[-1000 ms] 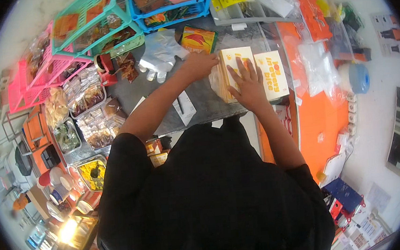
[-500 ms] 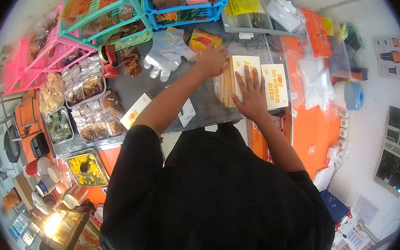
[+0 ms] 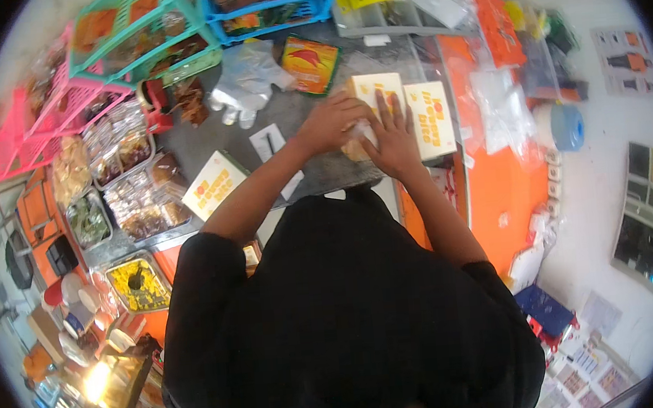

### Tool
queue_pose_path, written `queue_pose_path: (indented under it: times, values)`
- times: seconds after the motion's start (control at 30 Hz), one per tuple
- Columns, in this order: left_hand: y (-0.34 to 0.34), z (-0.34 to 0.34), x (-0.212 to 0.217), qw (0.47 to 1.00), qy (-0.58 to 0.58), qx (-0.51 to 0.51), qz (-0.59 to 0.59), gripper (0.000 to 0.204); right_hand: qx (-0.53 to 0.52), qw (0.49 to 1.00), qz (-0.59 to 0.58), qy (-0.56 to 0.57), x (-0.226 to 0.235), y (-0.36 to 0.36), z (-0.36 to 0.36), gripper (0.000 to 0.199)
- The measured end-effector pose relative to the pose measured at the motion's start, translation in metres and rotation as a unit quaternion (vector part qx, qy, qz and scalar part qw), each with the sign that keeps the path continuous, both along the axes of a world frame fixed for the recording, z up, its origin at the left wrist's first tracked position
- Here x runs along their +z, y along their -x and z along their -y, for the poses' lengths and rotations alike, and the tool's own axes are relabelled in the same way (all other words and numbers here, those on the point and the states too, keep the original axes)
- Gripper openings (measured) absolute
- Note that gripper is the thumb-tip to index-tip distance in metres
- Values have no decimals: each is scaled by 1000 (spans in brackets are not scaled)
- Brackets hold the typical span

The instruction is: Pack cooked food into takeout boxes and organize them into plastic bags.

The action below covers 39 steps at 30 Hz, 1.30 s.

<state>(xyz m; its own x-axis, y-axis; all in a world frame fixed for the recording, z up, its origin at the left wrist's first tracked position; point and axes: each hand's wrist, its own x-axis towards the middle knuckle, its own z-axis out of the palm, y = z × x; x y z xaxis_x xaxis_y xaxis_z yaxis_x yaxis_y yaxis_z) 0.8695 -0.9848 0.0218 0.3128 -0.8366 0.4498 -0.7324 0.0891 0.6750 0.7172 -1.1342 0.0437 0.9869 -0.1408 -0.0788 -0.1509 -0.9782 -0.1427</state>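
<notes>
A stack of flat cream-and-yellow cardboard boxes (image 3: 371,85) with orange lettering stands on the dark counter in front of me. My right hand (image 3: 397,141) lies flat on the top box, fingers spread. At the stack's left side is my left hand (image 3: 333,123), palm down with its fingers bent together against the edge. A bit of clear plastic (image 3: 364,133) shows between the two hands; whether the left fingers grip it is hidden. Another such box (image 3: 429,119) sits just right of the stack. A third box (image 3: 214,186) lies beside my left forearm.
Clear plastic gloves (image 3: 251,79) and a green-and-yellow packet (image 3: 311,64) lie farther back. Blue (image 3: 273,16) and turquoise (image 3: 140,34) baskets line the rear. Trays of bagged food (image 3: 142,199) stand left, a red tape dispenser (image 3: 155,106) behind them. An orange surface (image 3: 499,198) lies right.
My left hand has come nearer, from the stack's far left corner down along its left side, uncovering the green-and-yellow packet. My right hand stays on the top box. The view has shifted slightly.
</notes>
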Motion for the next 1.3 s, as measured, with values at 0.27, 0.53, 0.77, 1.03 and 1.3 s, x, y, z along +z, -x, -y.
queue_pose_path:
  times: [0.27, 0.53, 0.77, 1.03, 1.3]
  values:
    - [34, -19, -11, 984, -134, -94, 76, 36, -455, 803, 104, -372, -73, 113, 181, 38]
    - [86, -30, 3, 960, -273, -64, -12, 28, -362, 638, 8, -680, -89, 102, 194, 45]
    - [121, 6, 100, 907, -397, 128, -62, 34, -322, 825, 69, -460, -186, 125, 176, 48]
    - [167, 181, 52, 949, -205, -75, 226, 58, -324, 900, 84, -281, -244, 130, 180, 30]
    - [166, 202, 18, 907, -300, -7, 296, 41, -428, 621, 206, -624, -252, 160, 169, 16]
